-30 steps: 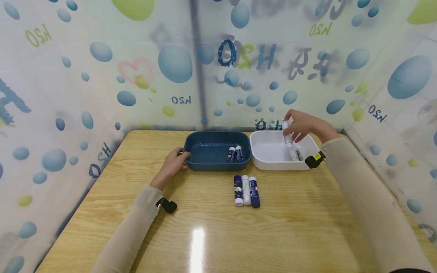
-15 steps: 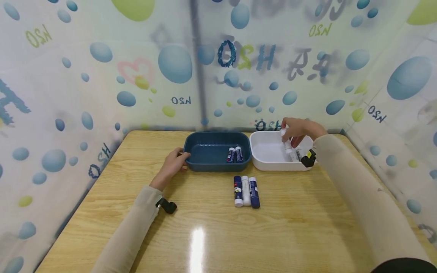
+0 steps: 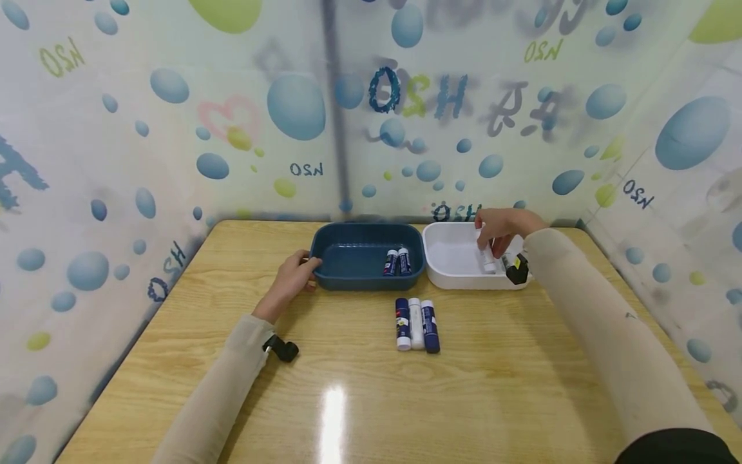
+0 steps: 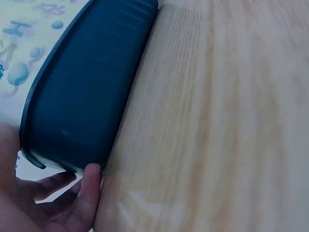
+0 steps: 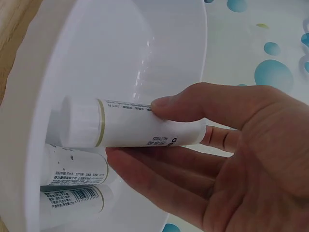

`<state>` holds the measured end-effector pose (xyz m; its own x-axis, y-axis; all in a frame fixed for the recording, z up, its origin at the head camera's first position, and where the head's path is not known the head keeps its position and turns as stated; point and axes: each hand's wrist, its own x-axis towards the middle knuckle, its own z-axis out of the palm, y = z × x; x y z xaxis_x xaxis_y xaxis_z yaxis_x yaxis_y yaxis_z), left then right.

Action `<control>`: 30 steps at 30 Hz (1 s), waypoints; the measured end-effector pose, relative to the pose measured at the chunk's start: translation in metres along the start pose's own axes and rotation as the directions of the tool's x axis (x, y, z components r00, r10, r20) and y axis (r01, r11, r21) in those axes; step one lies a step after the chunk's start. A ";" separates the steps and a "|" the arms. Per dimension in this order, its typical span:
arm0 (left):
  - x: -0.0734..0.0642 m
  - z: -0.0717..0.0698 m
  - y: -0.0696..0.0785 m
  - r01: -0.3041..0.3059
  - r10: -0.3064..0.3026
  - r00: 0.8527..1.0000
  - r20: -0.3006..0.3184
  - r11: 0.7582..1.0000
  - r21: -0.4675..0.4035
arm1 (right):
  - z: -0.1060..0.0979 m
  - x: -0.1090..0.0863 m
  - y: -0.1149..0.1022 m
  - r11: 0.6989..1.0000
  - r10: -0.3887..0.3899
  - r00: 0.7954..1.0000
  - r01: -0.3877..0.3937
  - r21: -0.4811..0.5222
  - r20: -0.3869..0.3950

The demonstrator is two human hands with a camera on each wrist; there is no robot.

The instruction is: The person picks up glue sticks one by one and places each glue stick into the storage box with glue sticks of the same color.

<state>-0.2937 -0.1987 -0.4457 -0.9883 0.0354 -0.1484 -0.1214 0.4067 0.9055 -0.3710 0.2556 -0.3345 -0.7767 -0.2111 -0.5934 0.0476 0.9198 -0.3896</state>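
Observation:
My right hand [image 3: 503,229] pinches a white glue stick [image 5: 130,123] between thumb and fingers, inside the white bin [image 3: 458,281]. In the right wrist view its capped end lies close to the bin's near wall, beside two more white glue sticks [image 5: 77,166]. My left hand [image 3: 291,280] holds the left end of the dark blue bin [image 3: 371,283], with a digit over the rim and fingers [image 4: 89,193] curled against the outer wall. Two blue glue sticks [image 3: 404,261] lean in the blue bin's right end.
On the wooden table [image 3: 493,374], in front of the bins, a row holds a blue glue stick [image 3: 402,324], a white one [image 3: 416,323] and another blue one [image 3: 430,327]. A patterned wall sheet [image 3: 359,148] rises behind the bins.
My right hand has lowered the white glue stick from above the white bin down into it, beside the other white ones. The left hand has stayed at the blue bin.

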 end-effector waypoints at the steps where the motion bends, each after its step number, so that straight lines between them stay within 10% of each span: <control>1: 0.000 0.000 0.000 0.000 0.000 1.000 0.000 1.000 0.001 | 0.000 0.000 0.000 1.000 0.002 1.000 -0.002 -0.009 0.007; 30: 0.003 -0.001 -0.003 0.007 -0.007 1.000 0.013 1.000 -0.014 | 0.011 0.011 0.007 1.000 0.012 0.999 -0.011 -0.019 0.048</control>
<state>-0.2962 -0.2010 -0.4479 -0.9862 0.0442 -0.1596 -0.1295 0.3944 0.9097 -0.3722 0.2557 -0.3512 -0.7449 -0.2159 -0.6312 0.0445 0.9280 -0.3699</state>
